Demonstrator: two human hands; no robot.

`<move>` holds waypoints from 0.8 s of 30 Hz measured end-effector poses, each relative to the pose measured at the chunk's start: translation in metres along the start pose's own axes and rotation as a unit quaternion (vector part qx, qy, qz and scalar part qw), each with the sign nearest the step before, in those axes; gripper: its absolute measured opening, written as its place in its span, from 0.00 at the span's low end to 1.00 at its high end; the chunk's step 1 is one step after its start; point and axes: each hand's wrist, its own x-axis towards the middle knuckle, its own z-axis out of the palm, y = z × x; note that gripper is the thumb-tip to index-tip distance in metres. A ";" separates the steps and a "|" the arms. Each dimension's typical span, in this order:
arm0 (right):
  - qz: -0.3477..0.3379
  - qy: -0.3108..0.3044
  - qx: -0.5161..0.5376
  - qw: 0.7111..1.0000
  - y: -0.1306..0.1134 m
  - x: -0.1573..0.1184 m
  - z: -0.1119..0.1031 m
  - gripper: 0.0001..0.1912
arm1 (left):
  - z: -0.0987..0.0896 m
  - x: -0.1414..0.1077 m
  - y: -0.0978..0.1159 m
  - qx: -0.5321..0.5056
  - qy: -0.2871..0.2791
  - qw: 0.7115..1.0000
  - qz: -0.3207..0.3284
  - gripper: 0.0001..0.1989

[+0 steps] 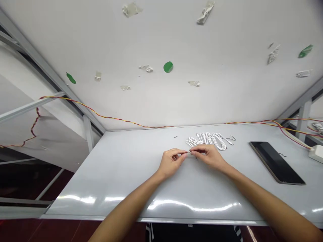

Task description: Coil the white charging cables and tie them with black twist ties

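Centrally in the head view, the left hand (171, 163) and right hand (210, 155) each pinch a thin dark twist tie (188, 152), stretched between their fingertips over the grey counter (101, 171). Looped white cable (214, 138) lies just behind the right hand; a black touchscreen device (276, 163) rests further right, well apart.

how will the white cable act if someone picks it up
The white cable will probably be floppy, since it lies in thin, curving loops. Lifted by one loop, the rest may sag or tangle, as the strands overlap. It seems unlikely to roll, being spread fairly flat on the table.
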 end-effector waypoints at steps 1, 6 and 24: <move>-0.009 0.048 -0.056 0.997 0.006 0.003 -0.009 0.12 | 0.000 0.000 0.000 0.002 0.004 1.000 -0.003 0.13; 0.061 0.233 -0.281 0.929 0.059 0.013 -0.072 0.16 | -0.002 0.001 -0.002 -0.011 0.025 1.000 -0.010 0.12; -0.069 -0.014 -0.301 0.951 0.031 0.007 -0.014 0.16 | -0.005 -0.002 -0.010 0.292 -0.056 0.939 0.173 0.13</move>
